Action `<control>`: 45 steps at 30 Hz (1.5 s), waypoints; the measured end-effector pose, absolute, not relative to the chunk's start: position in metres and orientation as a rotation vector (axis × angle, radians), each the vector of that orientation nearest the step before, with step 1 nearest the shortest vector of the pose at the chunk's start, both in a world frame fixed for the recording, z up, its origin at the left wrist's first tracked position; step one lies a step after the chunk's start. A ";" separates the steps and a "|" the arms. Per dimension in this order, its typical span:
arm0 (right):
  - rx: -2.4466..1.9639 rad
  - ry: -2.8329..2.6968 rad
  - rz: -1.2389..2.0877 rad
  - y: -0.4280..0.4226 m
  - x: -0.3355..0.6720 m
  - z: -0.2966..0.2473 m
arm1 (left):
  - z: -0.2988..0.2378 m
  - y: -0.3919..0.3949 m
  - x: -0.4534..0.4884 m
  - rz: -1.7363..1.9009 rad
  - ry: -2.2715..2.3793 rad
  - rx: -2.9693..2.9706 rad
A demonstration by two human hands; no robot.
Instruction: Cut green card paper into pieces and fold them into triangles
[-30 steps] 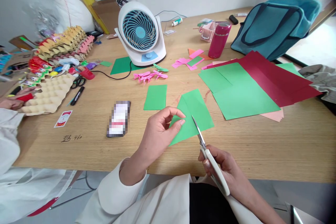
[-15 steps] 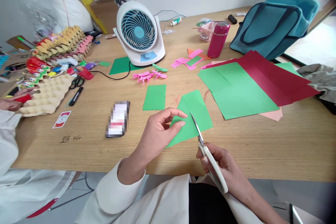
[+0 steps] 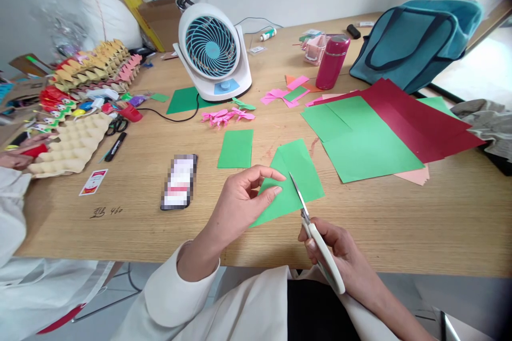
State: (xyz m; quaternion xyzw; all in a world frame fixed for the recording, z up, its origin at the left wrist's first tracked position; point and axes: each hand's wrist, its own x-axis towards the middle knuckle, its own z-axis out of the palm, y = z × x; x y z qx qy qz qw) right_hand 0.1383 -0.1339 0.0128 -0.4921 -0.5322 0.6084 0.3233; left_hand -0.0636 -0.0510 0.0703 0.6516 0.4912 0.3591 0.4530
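Observation:
A sheet of green paper (image 3: 302, 170) is held over the table between the thumb and fingers of my left hand (image 3: 236, 205). A crease or cut line runs across its upper part; I cannot tell which. My right hand (image 3: 340, 250) is wrapped round the white handles of a pair of scissors (image 3: 326, 258). Their blades lie over the paper, pointing up and to the left, close to my left fingertips. Beyond my left hand, a smaller green paper rectangle (image 3: 236, 148) lies flat on the table.
Large green sheets (image 3: 372, 141) and red sheets (image 3: 420, 112) lie at the right, before a teal bag (image 3: 412, 42) and a pink flask (image 3: 333, 62). Pink paper pieces (image 3: 224, 116) lie near a fan (image 3: 212, 48). A phone (image 3: 180, 181) is left. A co-worker's hand (image 3: 18, 159) touches an egg tray (image 3: 74, 144).
Almost nothing differs. The scissors and the green paper have shifted very slightly, and the whole view has moved a little. Both hands keep their holds.

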 end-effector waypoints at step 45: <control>-1.283 -1.401 1.523 -0.128 0.139 0.012 | 0.075 -0.052 -0.059 0.749 1.168 1.576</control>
